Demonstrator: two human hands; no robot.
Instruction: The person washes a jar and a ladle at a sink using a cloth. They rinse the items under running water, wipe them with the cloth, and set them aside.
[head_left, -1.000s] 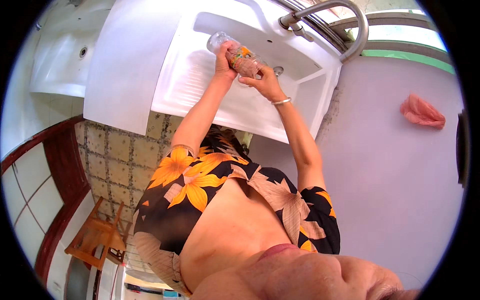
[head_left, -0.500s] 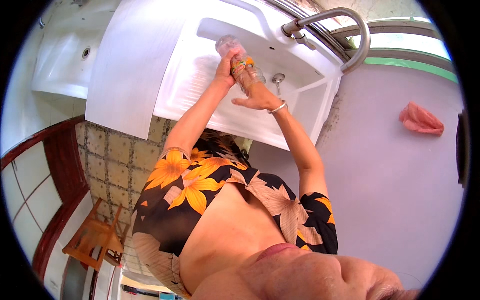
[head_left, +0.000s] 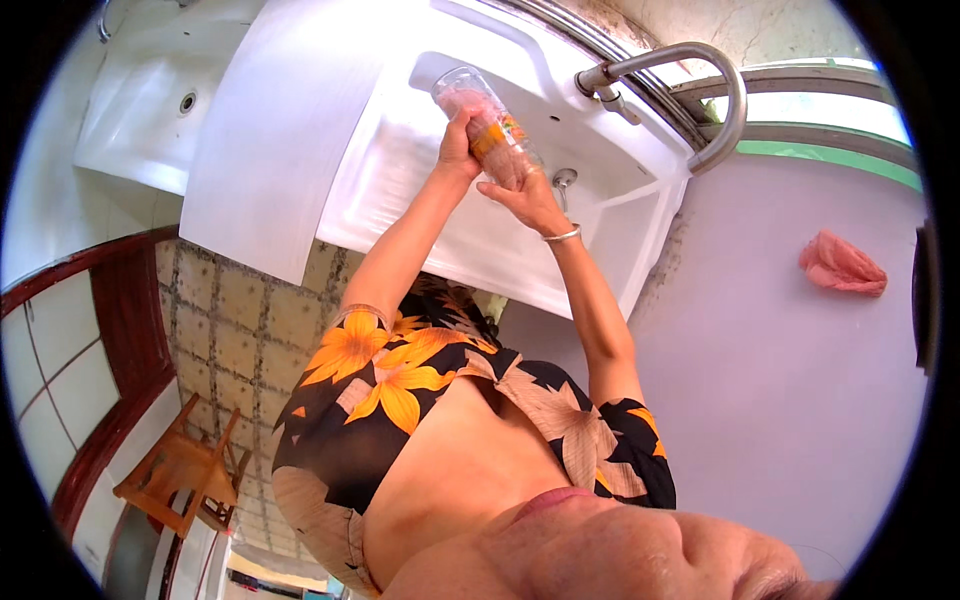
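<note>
A clear glass jar (head_left: 488, 128) with an orange and green label is tilted over the white sink (head_left: 385, 190). My left hand (head_left: 457, 148) is closed around its side. My right hand (head_left: 532, 203), with a bracelet at the wrist, is at the jar's nearer end. Its fingers seem to reach inside the glass, while the thumb stays outside against the jar. Something soft and pink (head_left: 466, 100) shows through the far part of the jar. Glare and the glass blur where the fingers end and the pink stuff begins.
A curved metal faucet (head_left: 735, 100) rises at the sink's far right, and a drain (head_left: 565, 178) lies beyond my right hand. A crumpled pink cloth or bag (head_left: 842, 264) is on the grey surface at right. Left are a white panel (head_left: 270, 140) and a second basin (head_left: 130, 130); a wooden stool (head_left: 185, 470) stands below.
The jar has turned so more of its label and clear side show, and its lower end has moved slightly right. Both hands stay on it. The whole view has shifted a little.
</note>
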